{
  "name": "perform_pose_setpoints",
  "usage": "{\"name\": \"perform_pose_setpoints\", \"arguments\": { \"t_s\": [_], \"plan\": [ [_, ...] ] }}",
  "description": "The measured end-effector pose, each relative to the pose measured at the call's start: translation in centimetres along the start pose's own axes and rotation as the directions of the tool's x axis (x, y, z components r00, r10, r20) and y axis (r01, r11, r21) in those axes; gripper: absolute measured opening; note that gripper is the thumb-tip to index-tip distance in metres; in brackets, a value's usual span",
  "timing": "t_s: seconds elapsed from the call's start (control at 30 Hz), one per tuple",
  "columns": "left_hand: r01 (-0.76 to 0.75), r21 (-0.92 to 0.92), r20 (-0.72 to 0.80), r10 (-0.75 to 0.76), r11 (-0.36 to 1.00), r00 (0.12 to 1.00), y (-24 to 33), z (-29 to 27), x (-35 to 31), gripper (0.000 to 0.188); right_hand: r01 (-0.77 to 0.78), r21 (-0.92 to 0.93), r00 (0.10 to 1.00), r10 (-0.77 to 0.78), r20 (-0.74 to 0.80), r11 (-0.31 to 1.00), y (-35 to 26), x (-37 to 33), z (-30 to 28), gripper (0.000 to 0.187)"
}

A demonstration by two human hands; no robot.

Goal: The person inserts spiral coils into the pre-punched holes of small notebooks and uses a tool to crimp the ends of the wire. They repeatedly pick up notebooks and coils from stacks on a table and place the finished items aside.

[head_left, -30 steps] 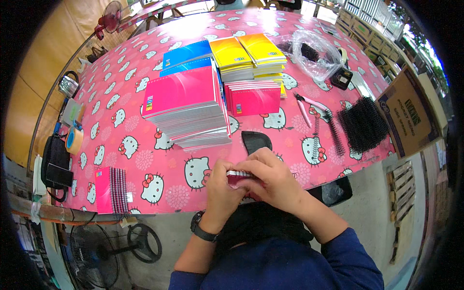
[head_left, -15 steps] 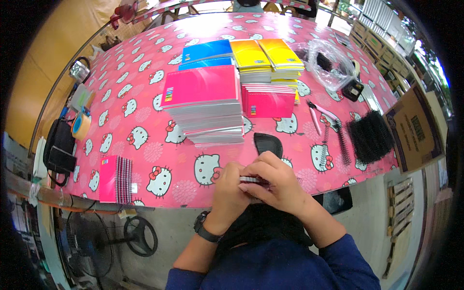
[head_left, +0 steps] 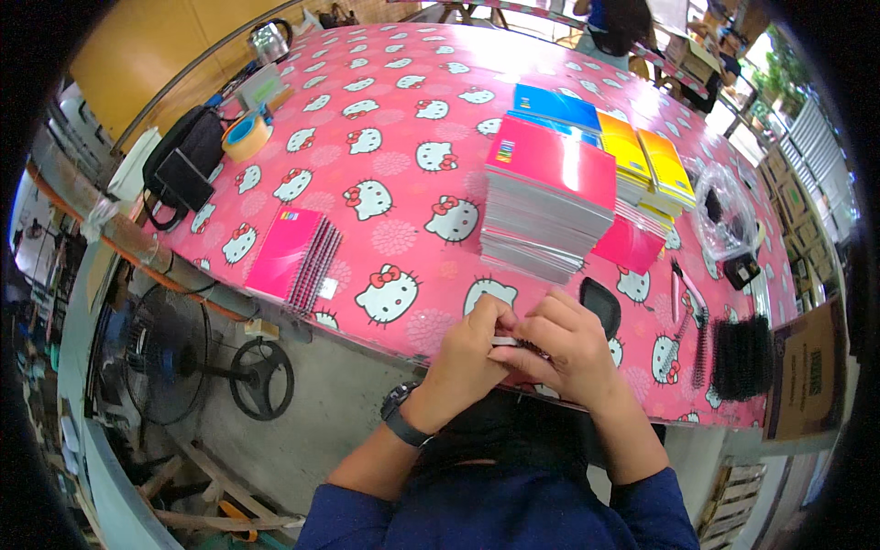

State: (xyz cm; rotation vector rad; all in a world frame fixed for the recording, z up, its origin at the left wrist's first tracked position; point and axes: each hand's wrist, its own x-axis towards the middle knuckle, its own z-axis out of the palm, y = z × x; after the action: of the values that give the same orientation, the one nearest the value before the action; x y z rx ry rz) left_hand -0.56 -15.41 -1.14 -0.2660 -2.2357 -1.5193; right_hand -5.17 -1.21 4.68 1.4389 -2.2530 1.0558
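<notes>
Held notebook: a small notebook (head_left: 507, 341) is gripped between both hands, just above the near table edge; only its pale narrow edge shows, the rest hidden by fingers.
Left hand: the left hand (head_left: 469, 356) is curled around the notebook's left end, a black wristwatch (head_left: 403, 417) on its wrist.
Right hand: the right hand (head_left: 573, 346) grasps the other end, thumb below, fingers bent above.
Black piece: a dark, rounded flat object (head_left: 599, 307) lies just beyond the right hand; its kind is unclear.
Tall stack: pink-covered notebooks (head_left: 550, 158) stand beyond the hands, with blue notebooks (head_left: 557, 106) behind, and yellow notebooks (head_left: 667, 165) and a lower pink pile (head_left: 631, 238) to their right.
Bound pile: pink spiral-bound notebooks (head_left: 289, 252) lie left of the hands, near the table edge.
Wire side: pink-handled pliers (head_left: 692, 291) lie right of the stacks, near a loose black coil (head_left: 700, 357); a heap of black spiral wires (head_left: 742, 359) sits beside a cardboard box (head_left: 807, 371).
Tablecloth: the pink cat-print tablecloth (head_left: 412, 275) lies beneath it all.
</notes>
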Motion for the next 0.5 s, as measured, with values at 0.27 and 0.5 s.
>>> {"name": "perform_pose_setpoints", "arguments": {
  "t_s": [0.27, 0.5],
  "plan": [
    [0.16, 0.117, -0.197, -0.135, 0.98, 0.971, -1.2, -6.3, -0.9, 0.038, 0.135, 0.009, 0.939, -0.131, 0.317, 0.991, -2.0, 5.2, 4.8, 0.019],
    [-0.047, -0.131, -0.718, -0.062, 0.99, 0.693, -4.7, -15.9, -0.7, 0.038, 0.148, 0.176, 0.959, -0.098, -0.267, 0.973, 0.2, 13.8, 9.1, 0.034]
  ]
}}
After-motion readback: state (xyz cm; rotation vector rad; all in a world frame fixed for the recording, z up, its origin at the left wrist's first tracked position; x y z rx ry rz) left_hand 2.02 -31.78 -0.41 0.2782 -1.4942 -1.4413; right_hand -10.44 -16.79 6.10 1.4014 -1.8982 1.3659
